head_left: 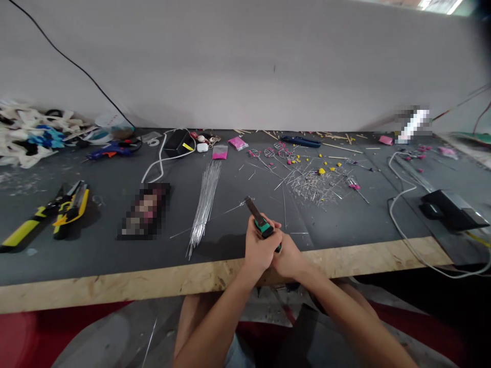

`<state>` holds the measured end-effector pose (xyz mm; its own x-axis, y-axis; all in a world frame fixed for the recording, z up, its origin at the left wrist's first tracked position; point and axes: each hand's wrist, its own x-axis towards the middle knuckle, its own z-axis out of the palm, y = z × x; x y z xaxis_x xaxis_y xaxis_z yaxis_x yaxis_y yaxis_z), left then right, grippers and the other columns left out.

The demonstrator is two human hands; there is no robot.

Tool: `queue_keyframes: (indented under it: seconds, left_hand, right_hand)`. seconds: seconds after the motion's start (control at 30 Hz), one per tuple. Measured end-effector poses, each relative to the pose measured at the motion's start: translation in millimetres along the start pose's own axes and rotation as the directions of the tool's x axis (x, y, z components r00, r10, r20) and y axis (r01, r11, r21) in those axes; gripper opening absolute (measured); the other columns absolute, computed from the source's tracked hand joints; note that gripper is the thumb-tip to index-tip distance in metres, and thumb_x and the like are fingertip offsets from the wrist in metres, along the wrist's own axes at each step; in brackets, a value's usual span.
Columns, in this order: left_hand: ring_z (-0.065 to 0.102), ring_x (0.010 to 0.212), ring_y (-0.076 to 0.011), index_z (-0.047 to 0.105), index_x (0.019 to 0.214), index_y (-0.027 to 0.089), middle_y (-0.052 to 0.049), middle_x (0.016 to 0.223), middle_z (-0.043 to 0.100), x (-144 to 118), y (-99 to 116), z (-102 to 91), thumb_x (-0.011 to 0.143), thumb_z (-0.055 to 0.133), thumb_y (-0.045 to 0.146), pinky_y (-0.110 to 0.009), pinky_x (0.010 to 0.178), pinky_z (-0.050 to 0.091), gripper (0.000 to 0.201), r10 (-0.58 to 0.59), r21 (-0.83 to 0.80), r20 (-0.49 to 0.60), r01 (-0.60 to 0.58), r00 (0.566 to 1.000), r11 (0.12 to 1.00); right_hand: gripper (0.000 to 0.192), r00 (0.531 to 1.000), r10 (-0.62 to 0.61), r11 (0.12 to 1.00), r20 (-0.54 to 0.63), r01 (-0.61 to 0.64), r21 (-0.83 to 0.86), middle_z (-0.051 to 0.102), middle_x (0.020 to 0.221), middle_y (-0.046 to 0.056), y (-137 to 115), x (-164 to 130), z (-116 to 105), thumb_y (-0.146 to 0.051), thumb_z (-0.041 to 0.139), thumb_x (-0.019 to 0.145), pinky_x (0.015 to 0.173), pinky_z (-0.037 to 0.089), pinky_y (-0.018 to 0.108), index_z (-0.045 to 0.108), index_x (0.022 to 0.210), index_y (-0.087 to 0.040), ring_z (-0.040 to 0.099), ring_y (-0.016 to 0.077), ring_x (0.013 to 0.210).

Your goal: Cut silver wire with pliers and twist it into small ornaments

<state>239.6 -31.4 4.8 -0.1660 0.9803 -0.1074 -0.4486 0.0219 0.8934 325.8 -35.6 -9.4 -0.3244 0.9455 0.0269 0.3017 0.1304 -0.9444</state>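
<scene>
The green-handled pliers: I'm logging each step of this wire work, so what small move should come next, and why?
Probably a squeeze of the green-handled pliers. Both the left hand and the right hand wrap the handles, and the jaws point at a thin wire lying on the dark table. Whether the jaws already grip it is too small to tell.

Green-and-black pliers (262,223), silver wire bundle (204,203), dark grey table (95,245).
</scene>
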Motion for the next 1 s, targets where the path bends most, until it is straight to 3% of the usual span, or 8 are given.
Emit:
queue_keyframes:
  seconds: [0.23,0.33,0.47,0.53,0.67,0.77,0.9,1.0]
  left_hand:
    - [0.062,0.076,-0.0140,0.046,0.080,0.021,0.005,0.071,0.057,-0.4,-3.4,-2.4,0.064,0.065,0.012,-0.029,0.075,0.048,0.026,0.008,0.020,0.028,-0.009,1.000,1.000]
    - [0.062,0.084,-0.0155,0.050,0.085,0.022,0.001,0.081,0.061,-1.0,0.5,-7.6,0.069,0.068,0.019,-0.029,0.080,0.047,0.024,-0.001,-0.014,0.109,0.002,0.994,1.000]
    - [0.058,0.105,-0.0225,0.055,0.101,0.022,-0.007,0.104,0.064,6.4,6.6,-20.7,0.059,0.079,0.035,-0.032,0.088,0.045,0.050,-0.006,-0.032,0.225,0.013,0.974,0.999]
    - [0.054,0.113,-0.0243,0.057,0.105,0.022,-0.008,0.110,0.063,11.9,9.2,-28.6,0.059,0.079,0.040,-0.035,0.094,0.043,0.055,0.079,-0.059,0.185,-0.069,0.980,0.996]
    - [0.059,0.105,-0.0186,0.061,0.109,0.025,-0.003,0.103,0.067,18.7,13.7,-42.4,0.070,0.073,0.032,-0.034,0.097,0.043,0.041,0.212,-0.023,-0.012,-0.212,0.977,0.977]
    - [0.064,0.091,-0.0173,0.065,0.104,0.025,-0.001,0.093,0.069,19.5,15.5,-48.5,0.072,0.071,0.031,-0.032,0.087,0.049,0.033,0.238,0.114,-0.111,-0.225,0.965,0.968]
    - [0.065,0.079,-0.0184,0.070,0.093,0.019,-0.004,0.086,0.071,18.3,16.6,-50.2,0.070,0.072,0.034,-0.031,0.073,0.052,0.028,0.280,0.296,-0.147,-0.228,0.949,0.928]
    - [0.066,0.074,-0.0184,0.071,0.086,0.018,-0.005,0.083,0.071,16.1,18.2,-48.1,0.070,0.071,0.035,-0.031,0.068,0.053,0.023,0.327,0.370,-0.181,-0.244,0.927,0.896]
  right_hand:
    - [0.047,1.000,0.017,0.997,0.010,-0.018,0.073,0.065,0.102,0.007,3.8,-0.2,2.5,-0.006,0.052,0.068,0.079,0.048,0.033,0.055,0.114,-0.015,0.059,0.0209,0.091]
    - [0.047,0.999,0.047,0.993,0.003,-0.047,0.110,0.064,0.103,0.007,-0.2,-2.5,1.6,-0.009,0.052,0.069,0.080,0.047,0.033,0.054,0.115,-0.016,0.059,0.0203,0.092]
    - [0.038,0.977,0.215,0.970,-0.014,-0.212,0.115,0.061,0.085,0.001,-10.2,-11.3,-5.7,-0.012,0.049,0.071,0.066,0.046,0.026,0.055,0.108,-0.018,0.055,0.0145,0.073]
    - [0.039,0.966,0.257,0.958,0.002,-0.255,0.128,0.057,0.080,-0.002,-15.7,-17.2,-11.5,-0.011,0.047,0.071,0.059,0.042,0.023,0.052,0.108,-0.020,0.051,0.0116,0.065]
    - [0.049,0.961,0.274,0.935,0.045,-0.277,0.224,0.054,0.085,-0.003,-22.0,-28.1,-20.6,-0.008,0.049,0.067,0.057,0.039,0.020,0.039,0.112,-0.024,0.047,0.0099,0.065]
    - [0.041,0.961,0.272,0.935,0.060,-0.278,0.219,0.053,0.085,-0.004,-23.5,-34.3,-23.5,-0.008,0.050,0.065,0.057,0.037,0.019,0.038,0.101,-0.024,0.044,0.0094,0.065]
    - [0.021,0.949,0.295,0.947,0.112,-0.306,0.098,0.043,0.071,-0.006,-26.1,-38.9,-23.7,-0.010,0.048,0.068,0.052,0.032,0.018,0.046,0.086,-0.021,0.036,0.0088,0.058]
    - [0.017,0.943,0.309,0.945,0.124,-0.320,0.073,0.039,0.067,-0.006,-26.8,-39.7,-22.1,-0.011,0.047,0.069,0.050,0.031,0.019,0.049,0.083,-0.020,0.035,0.0091,0.058]
